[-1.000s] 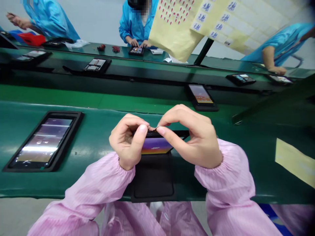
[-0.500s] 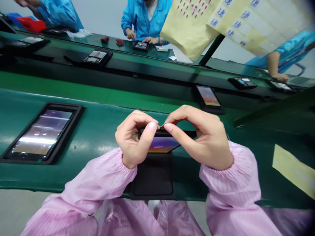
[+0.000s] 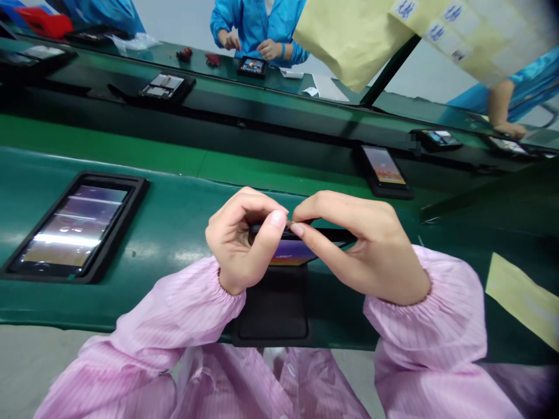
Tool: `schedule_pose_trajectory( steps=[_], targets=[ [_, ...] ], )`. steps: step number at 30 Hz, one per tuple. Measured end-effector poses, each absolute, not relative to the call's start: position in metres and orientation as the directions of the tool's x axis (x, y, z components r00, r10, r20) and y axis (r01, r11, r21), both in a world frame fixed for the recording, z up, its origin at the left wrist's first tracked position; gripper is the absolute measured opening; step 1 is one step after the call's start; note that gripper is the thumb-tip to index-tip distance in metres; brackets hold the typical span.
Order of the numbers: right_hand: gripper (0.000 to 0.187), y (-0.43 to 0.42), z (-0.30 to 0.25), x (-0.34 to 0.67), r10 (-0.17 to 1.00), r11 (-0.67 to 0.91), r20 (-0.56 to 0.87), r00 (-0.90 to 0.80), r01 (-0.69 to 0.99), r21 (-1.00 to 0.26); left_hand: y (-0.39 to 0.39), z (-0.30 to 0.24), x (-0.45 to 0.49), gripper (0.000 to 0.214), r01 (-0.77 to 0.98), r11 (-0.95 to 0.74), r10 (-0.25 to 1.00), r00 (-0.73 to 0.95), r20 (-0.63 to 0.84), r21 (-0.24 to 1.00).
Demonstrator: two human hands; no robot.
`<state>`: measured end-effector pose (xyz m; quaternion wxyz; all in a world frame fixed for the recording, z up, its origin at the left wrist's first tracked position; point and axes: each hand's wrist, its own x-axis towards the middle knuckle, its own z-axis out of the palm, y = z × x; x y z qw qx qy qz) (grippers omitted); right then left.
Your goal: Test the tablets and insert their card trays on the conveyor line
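Left hand (image 3: pixel 242 241) and right hand (image 3: pixel 362 250) are together, fingertips (image 3: pixel 297 230) pinching a small metallic piece (image 3: pixel 290 224) at the phone's (image 3: pixel 292 253) top edge, the phone tilted above a black tray (image 3: pixel 273 308); this seems a fine fitting step, calling for a steady pinch.

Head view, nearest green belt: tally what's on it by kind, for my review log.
Black trays: 2 (one beside the hands, one under them)
Phones: 2 (a phone lying in a tray, the held phone in the left hand and right hand)
Yellow paper sheets: 1
Total: 5
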<state>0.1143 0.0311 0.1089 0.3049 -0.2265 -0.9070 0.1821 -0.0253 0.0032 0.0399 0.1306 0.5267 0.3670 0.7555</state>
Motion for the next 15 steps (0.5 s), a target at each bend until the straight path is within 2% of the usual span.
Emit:
schedule_pose_trajectory(
  steps=[4,6,10,11,13,15],
  targets=[
    [0.013,0.034,0.114,0.117,0.54,0.82,0.462,-0.703,0.315,-0.478,0.005,0.042,-0.026,0.011,0.153,-0.706,0.587,-0.419,0.693,0.691],
    [0.004,0.038,0.112,0.124,0.584,0.786,0.437,-0.684,0.34,-0.516,0.007,0.039,-0.032,0.011,0.091,-0.686,0.644,-0.386,0.66,0.722],
    [0.057,0.046,0.067,0.145,0.775,0.602,0.43,-0.463,0.333,-0.726,0.017,0.007,-0.049,0.036,-0.015,-0.582,0.8,-0.195,0.568,0.813],
    [0.059,0.047,0.048,0.148,0.81,0.552,0.418,-0.412,0.293,-0.781,0.02,-0.005,-0.051,0.042,-0.023,-0.561,0.817,-0.179,0.548,0.828],
    [0.07,0.048,0.008,0.146,0.853,0.439,0.314,-0.417,0.247,-0.864,0.027,-0.029,-0.049,0.049,-0.027,-0.512,0.838,-0.236,0.492,0.859],
    [0.081,0.049,-0.024,0.139,0.891,0.367,0.251,-0.379,0.275,-0.889,0.031,-0.046,-0.042,0.052,0.002,-0.406,0.873,-0.293,0.389,0.914]
  ],
)
